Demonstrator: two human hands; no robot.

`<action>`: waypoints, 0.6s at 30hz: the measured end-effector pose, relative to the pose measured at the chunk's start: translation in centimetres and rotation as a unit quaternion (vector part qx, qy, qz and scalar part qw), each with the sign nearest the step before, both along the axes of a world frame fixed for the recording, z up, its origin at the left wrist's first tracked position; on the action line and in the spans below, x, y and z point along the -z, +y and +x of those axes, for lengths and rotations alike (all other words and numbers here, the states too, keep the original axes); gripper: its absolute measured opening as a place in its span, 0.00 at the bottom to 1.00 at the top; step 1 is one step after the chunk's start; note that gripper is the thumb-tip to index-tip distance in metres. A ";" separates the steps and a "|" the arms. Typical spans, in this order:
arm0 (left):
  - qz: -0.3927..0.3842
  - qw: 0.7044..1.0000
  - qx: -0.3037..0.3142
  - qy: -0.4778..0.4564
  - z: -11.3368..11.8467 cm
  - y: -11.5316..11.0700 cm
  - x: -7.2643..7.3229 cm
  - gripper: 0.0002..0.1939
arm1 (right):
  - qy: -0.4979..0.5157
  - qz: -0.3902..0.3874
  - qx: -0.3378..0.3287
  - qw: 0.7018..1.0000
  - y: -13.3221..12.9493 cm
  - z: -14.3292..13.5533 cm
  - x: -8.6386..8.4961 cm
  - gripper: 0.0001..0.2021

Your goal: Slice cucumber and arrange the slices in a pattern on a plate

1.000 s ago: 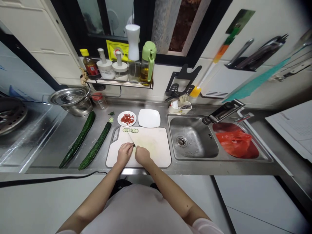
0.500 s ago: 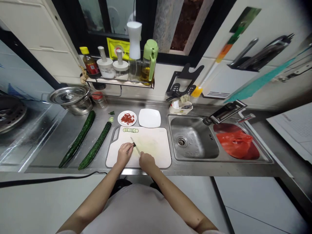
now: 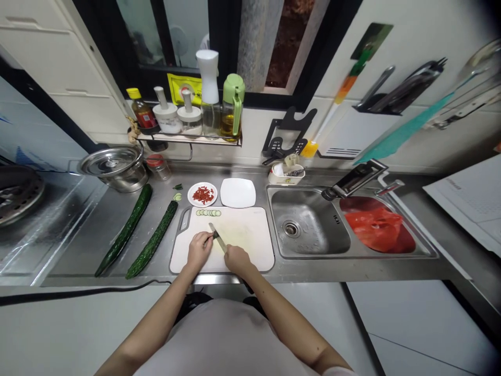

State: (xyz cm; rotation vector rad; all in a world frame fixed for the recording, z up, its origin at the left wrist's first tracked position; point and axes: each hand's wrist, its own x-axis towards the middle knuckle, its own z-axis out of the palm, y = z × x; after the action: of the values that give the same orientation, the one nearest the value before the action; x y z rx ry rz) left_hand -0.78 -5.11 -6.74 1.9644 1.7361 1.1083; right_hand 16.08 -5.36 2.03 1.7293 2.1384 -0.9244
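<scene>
My right hand [image 3: 237, 260] is closed round the handle of a knife [image 3: 219, 241] over the white cutting board [image 3: 258, 235]. The blade slants up and left to a small dark green piece [image 3: 215, 235], which my left hand [image 3: 199, 249] pinches at the board's middle left. Too small to tell is whether the blade touches or cuts that piece. Several thin cucumber slices [image 3: 209, 213] lie in a row near the board's top edge. Behind the board are a plate of chopped red pieces [image 3: 202, 195] and a bare white plate [image 3: 238, 192].
Two long cucumbers [image 3: 127, 230] [image 3: 153, 240] lie left of the board. A lidded steel pot [image 3: 127, 175] stands at the back left. To the right is a sink [image 3: 313, 222] with a red bag [image 3: 376, 228]. Bottles stand on a shelf [image 3: 183, 139].
The camera view has shifted slightly. The knife's blade shows broader and is turned a little. Both hands stay in nearly the same place on the board.
</scene>
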 end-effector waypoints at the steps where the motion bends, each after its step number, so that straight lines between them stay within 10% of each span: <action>1: -0.003 1.000 -0.001 0.000 0.0 0.0 -0.1 0.10 | -0.002 -0.001 0.000 1.000 -0.3 0.3 0.0 0.15; 12: -0.016 0.999 -0.023 -0.031 0.4 0.0 -0.5 0.10 | -0.049 0.058 0.012 0.997 -1.7 3.9 -1.4 0.16; 18: -0.033 0.983 -0.135 -0.119 0.4 0.6 -1.7 0.15 | -0.106 0.176 0.059 0.977 -0.6 5.9 -1.9 0.21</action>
State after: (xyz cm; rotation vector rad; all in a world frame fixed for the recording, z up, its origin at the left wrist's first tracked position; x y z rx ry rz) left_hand -0.40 -4.47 -5.01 1.5182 1.9149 1.2949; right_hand 21.94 -5.91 3.96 2.0304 2.1733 -0.3745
